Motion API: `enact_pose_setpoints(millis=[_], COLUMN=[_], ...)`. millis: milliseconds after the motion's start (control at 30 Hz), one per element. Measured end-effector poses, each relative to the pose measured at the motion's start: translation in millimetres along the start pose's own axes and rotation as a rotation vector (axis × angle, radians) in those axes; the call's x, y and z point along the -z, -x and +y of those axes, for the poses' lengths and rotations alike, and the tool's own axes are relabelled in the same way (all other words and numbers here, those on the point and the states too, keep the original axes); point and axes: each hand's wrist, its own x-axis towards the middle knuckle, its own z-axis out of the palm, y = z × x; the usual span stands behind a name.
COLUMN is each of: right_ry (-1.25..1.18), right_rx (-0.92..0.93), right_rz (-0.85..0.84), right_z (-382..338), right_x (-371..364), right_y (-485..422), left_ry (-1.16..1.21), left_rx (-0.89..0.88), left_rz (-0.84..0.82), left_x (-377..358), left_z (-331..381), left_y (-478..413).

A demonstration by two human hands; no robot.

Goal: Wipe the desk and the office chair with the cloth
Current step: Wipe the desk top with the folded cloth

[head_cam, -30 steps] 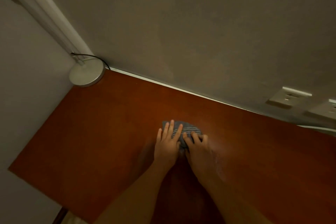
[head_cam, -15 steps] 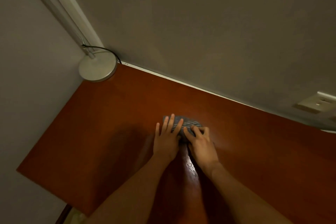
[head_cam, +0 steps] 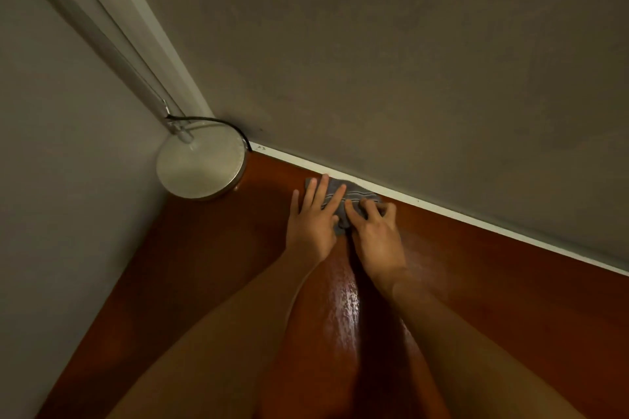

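Nearest me, two bare forearms reached out over the reddish-brown desk point(head_cam: 493, 282). A wet, glistening streak point(head_cam: 343, 303) ran between them, on the near side of the round metal lamp base point(head_cam: 200, 167) and off to its right. At the far end of that streak were the hands. The left hand point(head_cam: 311, 224) lay flat, the closer of the two to the lamp base, with its fingers straight and spread across the cloth point(head_cam: 357, 196). The right hand point(head_cam: 377, 235) sat just beyond it, farther from the base. Its fingers were bent, the tips dug into the fabric and gripping it.

The cloth was a small grey one with pale thin stripes, bunched and creased under both hands. It lay on the desk to the right of the lamp base, near it but not touching. Its far edge was pushed up against the white strip point(head_cam: 476, 218) along the back of the desk. A black cord point(head_cam: 218, 121) curled around the back of the lamp base, where the lamp's pole point(head_cam: 112, 41) rose up the corner of the grey wall point(head_cam: 408, 61).

Half a second before, the cloth and hands had been out toward the middle of the desk, well clear of the strip and farther from the lamp base. The wet streak had been shorter then, and the right hand's fingers had lain flatter.
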Motion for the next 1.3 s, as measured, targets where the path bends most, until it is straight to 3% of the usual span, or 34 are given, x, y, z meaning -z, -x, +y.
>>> enact_pose_setpoints(millis=[300,567,1000,1300], right_ry=[0.007,0.050,0.059,-0.003], right_rx=[-0.037,-0.077,-0.003,0.010], right_rz=[0.051,-0.081,-0.253,-0.479], right_z=[-11.4,-23.3,-63.1,-67.4], right_x=[-11.1,2.2,14.6,47.3], right_y=[-46.5,-45.5,123.5,286.8], left_ry=[-0.014,-0.037,0.003,-0.043], left_rx=[-0.030,0.005,0.061,0.133], left_rz=[-0.062,-0.086,-0.109,-0.191], left_x=[14.0,18.5,-12.8,-37.0], left_z=[-30.6,-25.9,-1.4,71.0], left_y=[-49.5,-40.7,147.9,312.9])
